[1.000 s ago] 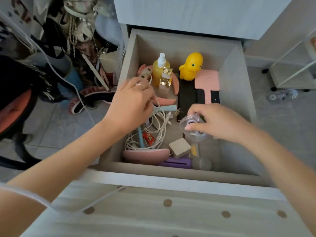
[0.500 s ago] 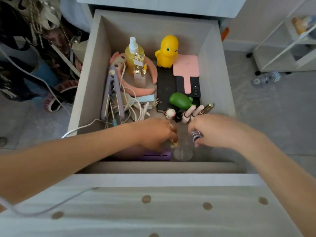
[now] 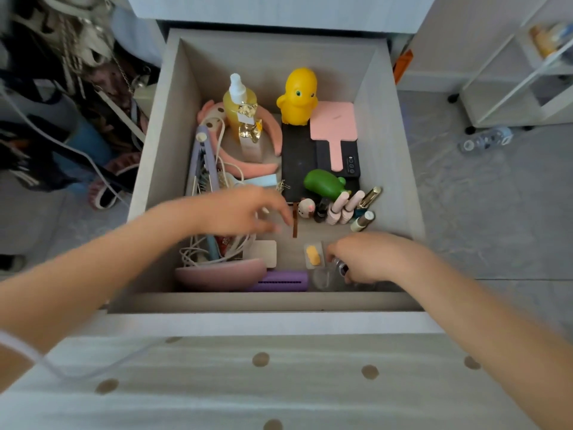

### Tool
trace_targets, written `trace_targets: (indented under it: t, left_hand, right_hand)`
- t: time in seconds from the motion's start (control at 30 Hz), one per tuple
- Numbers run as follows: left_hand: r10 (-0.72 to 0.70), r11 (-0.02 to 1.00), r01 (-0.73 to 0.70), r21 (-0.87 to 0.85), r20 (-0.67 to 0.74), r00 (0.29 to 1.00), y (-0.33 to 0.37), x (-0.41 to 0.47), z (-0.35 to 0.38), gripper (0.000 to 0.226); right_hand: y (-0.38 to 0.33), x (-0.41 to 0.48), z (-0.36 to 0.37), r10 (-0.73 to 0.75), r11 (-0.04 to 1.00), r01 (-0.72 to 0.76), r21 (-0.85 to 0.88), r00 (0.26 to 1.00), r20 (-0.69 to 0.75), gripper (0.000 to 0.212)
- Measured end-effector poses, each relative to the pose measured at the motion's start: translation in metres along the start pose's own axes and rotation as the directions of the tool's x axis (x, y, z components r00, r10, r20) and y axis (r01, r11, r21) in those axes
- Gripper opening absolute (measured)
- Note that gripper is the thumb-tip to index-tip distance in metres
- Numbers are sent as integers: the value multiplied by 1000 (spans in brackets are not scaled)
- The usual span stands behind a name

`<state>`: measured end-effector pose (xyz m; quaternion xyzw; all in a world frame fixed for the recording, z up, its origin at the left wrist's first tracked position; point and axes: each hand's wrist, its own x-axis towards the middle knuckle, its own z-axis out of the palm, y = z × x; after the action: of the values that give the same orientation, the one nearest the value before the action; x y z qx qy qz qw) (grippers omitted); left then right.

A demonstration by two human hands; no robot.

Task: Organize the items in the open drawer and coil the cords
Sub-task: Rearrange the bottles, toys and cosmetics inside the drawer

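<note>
Step in hand looked like small-item sorting; cords not yet coiled. Drawer [image 3: 384, 135] was pulled out, and the white cords [image 3: 193, 254] lay in a loose tangle at its front-left, just behind a pink case [image 3: 220, 273]. Left hand [image 3: 245, 212] hovered over that tangle, grip slack, fingers spread, holding nothing; blur hid finer detail. Right hand [image 3: 369, 259] sat in the front-right corner, grip curled round a small round item [image 3: 340, 268], too blurred to identify. Lip tubes [image 3: 344, 209] lay grouped mid-right, so I judged only 1 of 2 jobs underway. Next move probably needs the right hand to park its item, then both hands to lift the cords free of the clutter and wind them 1 at a time. Text: none legible; the gold label on the spray bottle [image 3: 238, 100] was unreadable.
</note>
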<state>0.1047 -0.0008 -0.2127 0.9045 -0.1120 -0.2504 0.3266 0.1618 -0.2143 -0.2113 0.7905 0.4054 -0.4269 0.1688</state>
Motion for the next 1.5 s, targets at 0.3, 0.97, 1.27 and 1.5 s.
trace_targets:
  t: [0.3,0.97,1.27,1.5]
  left_hand:
    - [-138,947,213,240,-296,945,-23,-36,-38,16]
    - [-198,720,31,694,163,966,8,27,41,50]
    - [-250,663,80,744,120,961,4,28,39,35]
    - [-254,721,81,688,155,955,3,15,44,59]
  right_hand:
    - [1,14,4,-29,999,26,44,998,53,38]
    - [-5,24,7,-142,954,171,246,981,-130,48]
    - [-1,11,-10,-182,748,428,507,867,-463,7]
    - [-1,0,-10,-92,662,497,562,798,-596,18]
